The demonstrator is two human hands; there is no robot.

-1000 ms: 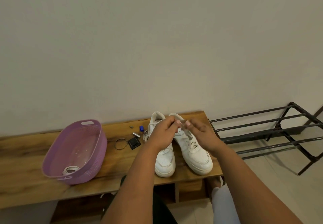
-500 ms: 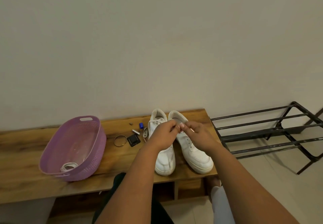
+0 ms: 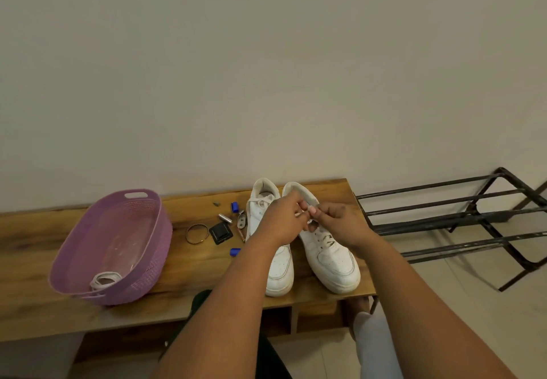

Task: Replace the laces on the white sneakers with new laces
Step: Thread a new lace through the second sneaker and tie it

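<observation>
Two white sneakers stand side by side on the wooden bench (image 3: 35,307), toes toward me: the left sneaker (image 3: 275,272) and the right sneaker (image 3: 331,263), both laced. My left hand (image 3: 284,221) and my right hand (image 3: 337,220) meet above the top of the right sneaker. Their fingertips pinch the white lace ends there. A coiled white lace (image 3: 105,279) lies in the purple basket (image 3: 148,260) at the left of the bench.
Small items lie between basket and shoes: a gold bangle (image 3: 196,233), a black square object (image 3: 221,233), two blue caps (image 3: 234,207), small metal pieces. A black metal shoe rack (image 3: 461,218) stands right of the bench. A plain wall runs behind.
The view has shifted slightly. Both hands stay together over the right sneaker's top, working the lace ends; the shoes and basket have not moved.
</observation>
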